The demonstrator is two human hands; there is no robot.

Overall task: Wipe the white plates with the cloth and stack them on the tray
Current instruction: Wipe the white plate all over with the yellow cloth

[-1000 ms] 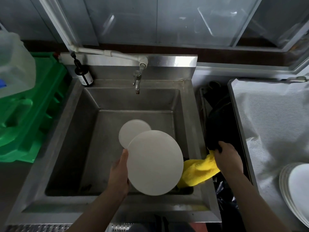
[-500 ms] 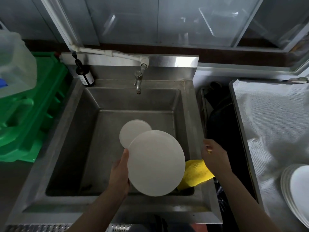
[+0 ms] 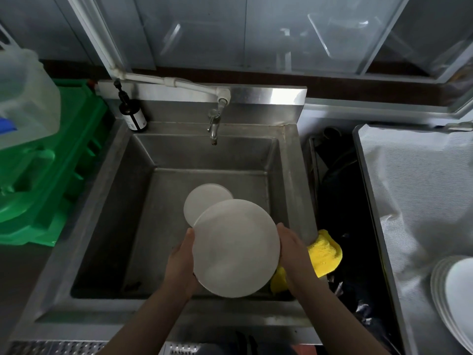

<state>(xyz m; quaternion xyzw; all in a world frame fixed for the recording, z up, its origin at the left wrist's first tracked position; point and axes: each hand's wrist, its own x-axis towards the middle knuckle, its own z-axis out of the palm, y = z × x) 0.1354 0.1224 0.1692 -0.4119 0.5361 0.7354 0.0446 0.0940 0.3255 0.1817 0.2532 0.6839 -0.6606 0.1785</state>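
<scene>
I hold a white plate over the steel sink between both hands. My left hand grips its left edge, thumb on the rim. My right hand holds its right edge, fingers curled behind the plate. The yellow cloth lies on the sink's right rim, just behind my right hand, and I cannot tell whether the hand touches it. A smaller white plate lies in the basin beyond the held one. Several stacked white plates sit on the cloth-lined tray at the right.
A tap hangs over the basin's back edge, with a dark pump bottle at the back left corner. Green plastic crates and a clear jug stand at the left. A dark gap with black bags separates sink and tray.
My right hand left the cloth on the sink's right rim and came left to take the plate's right edge. The plate has barely moved in my left hand.
</scene>
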